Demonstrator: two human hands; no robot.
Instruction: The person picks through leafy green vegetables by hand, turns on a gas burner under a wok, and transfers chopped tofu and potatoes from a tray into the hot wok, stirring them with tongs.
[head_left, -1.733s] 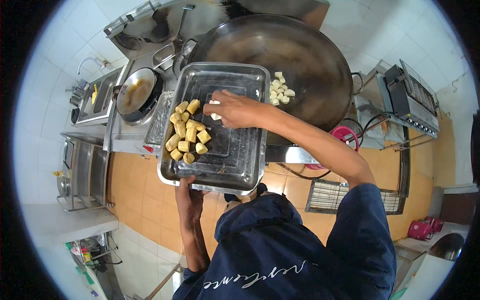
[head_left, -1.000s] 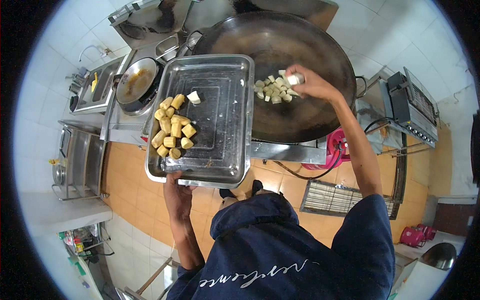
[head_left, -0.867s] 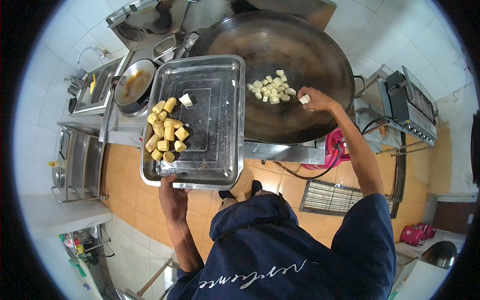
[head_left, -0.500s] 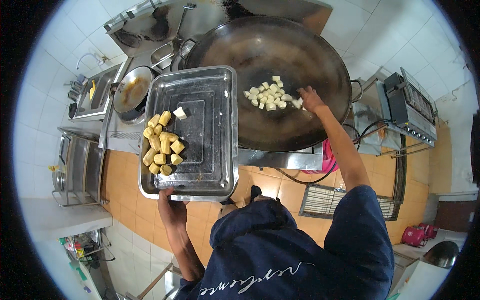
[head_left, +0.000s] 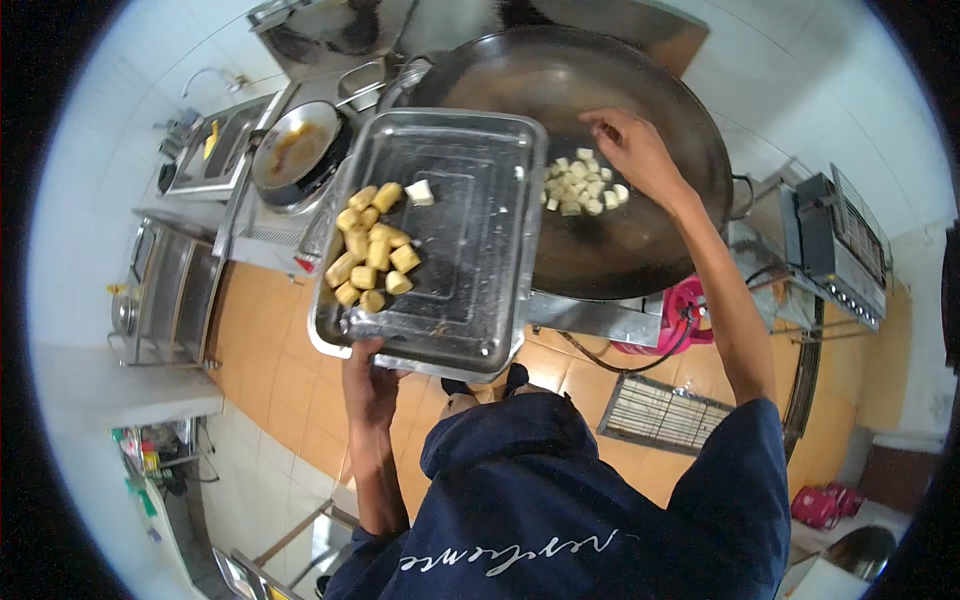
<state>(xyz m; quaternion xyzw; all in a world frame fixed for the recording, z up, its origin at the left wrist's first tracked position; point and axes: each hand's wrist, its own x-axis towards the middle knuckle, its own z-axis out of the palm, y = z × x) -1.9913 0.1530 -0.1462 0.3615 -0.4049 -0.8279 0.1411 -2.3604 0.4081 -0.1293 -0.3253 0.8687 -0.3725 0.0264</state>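
Tray (head_left: 470, 235), centre-left, gripped by left hand (head_left: 370, 392) | right hand (head_left: 637, 150) unclenched, upper centre | yellow pieces (head_left: 378, 255) spillable through 1-sided grip

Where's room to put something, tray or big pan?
In the tray, lower right, between the yellow chunks and rim. In the pan, between the white pieces and near rim. Crowded: the tray's left side, and the pan beside the right hand.

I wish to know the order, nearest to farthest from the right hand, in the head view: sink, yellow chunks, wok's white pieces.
1. White pieces: in the wok, near the right hand.
2. Yellow chunks: in the tray, left.
3. Sink: far left.
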